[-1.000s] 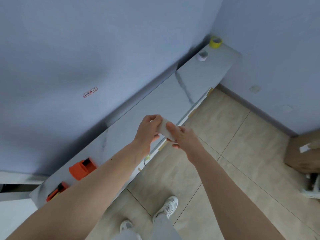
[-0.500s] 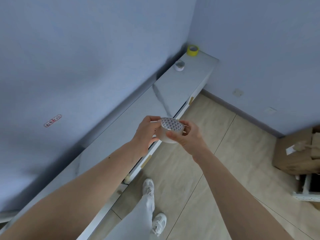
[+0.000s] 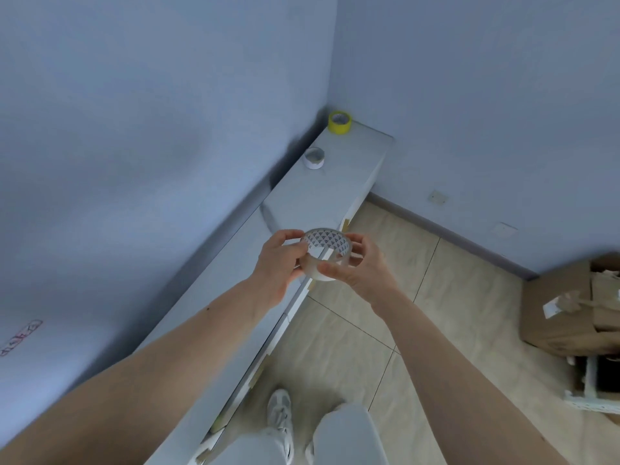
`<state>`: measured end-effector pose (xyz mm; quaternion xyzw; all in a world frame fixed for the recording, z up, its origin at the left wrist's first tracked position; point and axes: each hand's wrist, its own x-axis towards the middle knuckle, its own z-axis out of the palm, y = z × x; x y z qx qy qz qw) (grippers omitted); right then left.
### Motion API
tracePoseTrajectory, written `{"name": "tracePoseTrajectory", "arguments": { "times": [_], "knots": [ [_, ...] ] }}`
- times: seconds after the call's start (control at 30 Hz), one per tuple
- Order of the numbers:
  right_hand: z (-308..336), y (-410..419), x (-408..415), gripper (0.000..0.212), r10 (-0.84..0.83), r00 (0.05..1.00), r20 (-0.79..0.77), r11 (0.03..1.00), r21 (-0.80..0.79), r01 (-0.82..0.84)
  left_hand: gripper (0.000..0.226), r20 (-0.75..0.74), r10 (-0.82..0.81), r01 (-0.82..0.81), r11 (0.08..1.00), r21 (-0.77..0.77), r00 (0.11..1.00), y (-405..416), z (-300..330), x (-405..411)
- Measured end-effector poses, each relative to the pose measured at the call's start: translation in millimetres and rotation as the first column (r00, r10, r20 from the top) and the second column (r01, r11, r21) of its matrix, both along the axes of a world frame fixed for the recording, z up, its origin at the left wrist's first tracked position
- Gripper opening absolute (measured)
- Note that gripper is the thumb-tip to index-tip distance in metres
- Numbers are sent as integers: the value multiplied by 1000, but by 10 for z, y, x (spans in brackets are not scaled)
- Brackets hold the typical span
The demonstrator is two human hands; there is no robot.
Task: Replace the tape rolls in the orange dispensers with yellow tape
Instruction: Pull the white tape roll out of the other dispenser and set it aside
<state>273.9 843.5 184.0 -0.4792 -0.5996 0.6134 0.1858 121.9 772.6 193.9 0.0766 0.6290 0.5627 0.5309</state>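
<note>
Clear tape roll point(image 3: 324, 254) pinched between left hand point(image 3: 280, 263) and right hand point(image 3: 364, 266), possibly above cabinet point(image 3: 322, 196)

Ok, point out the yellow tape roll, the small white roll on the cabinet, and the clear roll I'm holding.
yellow tape roll point(image 3: 339, 126): head view, outer yellow side.
small white roll point(image 3: 314, 162): head view, white side wall.
clear roll point(image 3: 315, 270): head view, front outer wall between both hands.

The clear roll point(image 3: 324, 255) is whitish and translucent, with a core printed in small dark triangles; it tilts, open face up, above the cabinet's front edge. The yellow roll point(image 3: 339, 122) lies flat in the cabinet's far corner by the walls. A white roll point(image 3: 314, 158) lies flat nearby.
</note>
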Motion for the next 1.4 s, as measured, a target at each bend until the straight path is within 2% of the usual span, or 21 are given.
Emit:
{"name": "tracePoseTrajectory", "arguments": {
  "times": [0.13,0.37,0.47,0.6,0.8,1.0,1.13,1.27,1.4],
  "knots": [
    [-7,551,42,76,13,1000,11,1000,8,-13,28,-25,12,-13,999,-31,1000,544,-55,51],
    [50,1699,248,71,101,995,13,995,25,-101,12,-14,56,-57,998,-23,998,1593,-39,287],
    [51,2178,326,72,147,988,44,988,38,-149,13,6,90,-89,995,-33,996,1998,-70,355],
    [28,2681,327,60,155,987,43,988,19,-156,19,11,115,-114,993,-40,993,2429,-109,366],
    [-127,3575,-40,52,166,986,27,986,-21,-166,16,-17,181,-182,982,-54,983,3237,-211,55],
    [-223,4444,-537,50,205,979,8,978,23,-205,18,-19,268,-269,960,-83,963,4086,-268,-386],
    [-246,4954,-777,44,226,973,-54,973,-27,-228,12,-22,316,-316,943,-101,949,4585,-317,-618],
    [-363,5461,-982,33,236,967,-96,967,-76,-243,28,-24,374,-374,918,-130,927,5033,-454,-781],
    [-500,6019,-1241,29,299,950,-91,942,-133,-309,25,-80,434,-441,881,-171,897,5475,-579,-925]
  ]
}}
